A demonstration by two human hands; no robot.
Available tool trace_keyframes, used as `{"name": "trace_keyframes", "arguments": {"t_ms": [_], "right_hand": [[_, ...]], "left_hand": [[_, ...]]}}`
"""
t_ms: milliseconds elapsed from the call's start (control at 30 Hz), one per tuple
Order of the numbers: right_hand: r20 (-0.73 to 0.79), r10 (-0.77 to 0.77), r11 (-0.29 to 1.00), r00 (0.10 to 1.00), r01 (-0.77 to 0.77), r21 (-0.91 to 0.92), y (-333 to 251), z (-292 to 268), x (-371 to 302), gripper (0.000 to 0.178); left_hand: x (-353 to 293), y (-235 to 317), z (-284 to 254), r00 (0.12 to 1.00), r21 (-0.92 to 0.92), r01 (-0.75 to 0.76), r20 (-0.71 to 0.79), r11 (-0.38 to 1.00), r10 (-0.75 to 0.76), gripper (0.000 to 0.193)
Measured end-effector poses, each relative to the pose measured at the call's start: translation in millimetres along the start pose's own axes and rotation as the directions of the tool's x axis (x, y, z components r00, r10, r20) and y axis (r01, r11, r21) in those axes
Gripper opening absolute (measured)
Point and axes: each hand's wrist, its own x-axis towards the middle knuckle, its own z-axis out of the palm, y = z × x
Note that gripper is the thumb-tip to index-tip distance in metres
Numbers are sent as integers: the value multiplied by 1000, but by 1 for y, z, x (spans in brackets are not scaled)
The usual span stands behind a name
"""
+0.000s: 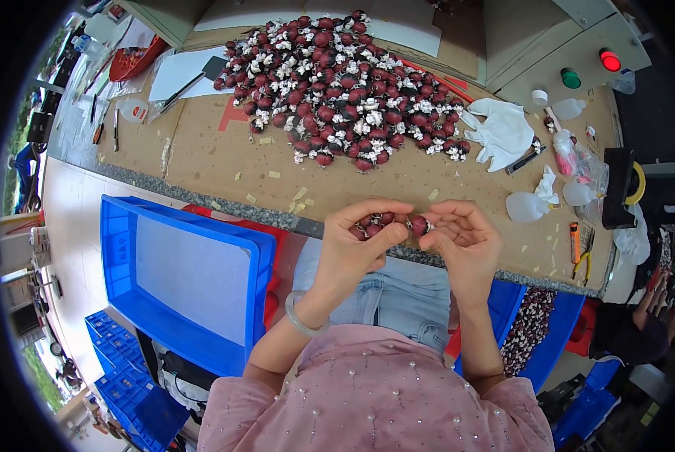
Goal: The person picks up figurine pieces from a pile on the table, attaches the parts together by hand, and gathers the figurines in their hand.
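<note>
My left hand (349,252) is closed around several small dark red round figures (373,224) with white and black parts. Between the fingertips of both hands is one more red figure (419,226), pinched by my right hand (467,239) and close to my left thumb. Both hands are just above the table's near edge, over my lap. Beyond them lies a big heap of the same red, white and black figures (326,94), some with small metal rings. Fine detail of the held figures is hidden by my fingers.
A blue crate (187,354) stands left of my lap, and a blue bin with more figures (529,324) is at the right. On the cardboard-covered table are a white glove (497,132), plastic bottles (526,206), a tape dispenser (620,188) and yellow-handled pliers (583,260).
</note>
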Motion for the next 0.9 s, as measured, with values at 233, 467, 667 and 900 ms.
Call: {"name": "trace_keyframes", "arguments": {"t_ms": [233,467,667,900], "right_hand": [[-16,-73,994,997,74,82,-2,5,-11,19],[-102,-97,991,990,105,79,7,8,-10,15],[-85,-439,870,894,400,-289,13,14,-10,17],[-76,-354,868,932,297,-398,1,3,21,20]], "left_hand": [[-1,-8,0,999,81,-5,36,997,2,14],[-3,-14,-3,1000,46,12,12,999,-13,16],[-8,-5,-1,998,112,-24,53,993,18,25],[-10,3,-13,997,125,-81,25,989,79,28]]}}
